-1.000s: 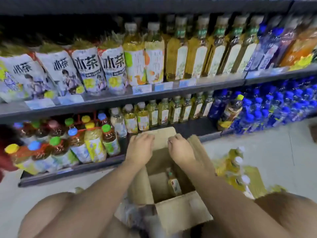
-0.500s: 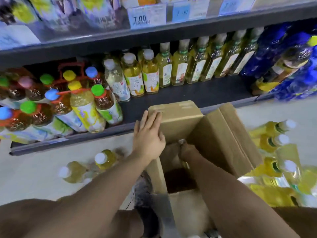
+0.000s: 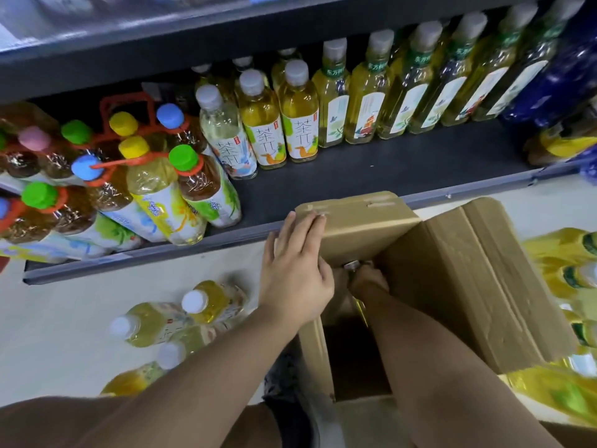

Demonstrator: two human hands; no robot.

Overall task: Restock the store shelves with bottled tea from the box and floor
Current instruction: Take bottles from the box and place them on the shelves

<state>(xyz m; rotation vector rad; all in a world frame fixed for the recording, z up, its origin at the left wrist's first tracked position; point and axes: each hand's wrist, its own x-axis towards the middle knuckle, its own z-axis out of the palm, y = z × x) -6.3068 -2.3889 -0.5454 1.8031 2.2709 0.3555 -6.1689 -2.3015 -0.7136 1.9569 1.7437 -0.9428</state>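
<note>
Left hand [image 3: 295, 276] presses flat on the box [image 3: 452, 286] flap. Inside the box, right hand [image 3: 370, 281] fingers clench a bottle [image 3: 354, 265]. Floor bottles [image 3: 168, 321] left of the box are not yet shelved.

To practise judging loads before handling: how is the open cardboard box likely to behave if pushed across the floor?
The cardboard box looks nearly empty inside, so probably light and apt to slide or tip. Its raised flap, under the left hand, would likely bend rather than take a push.
</note>
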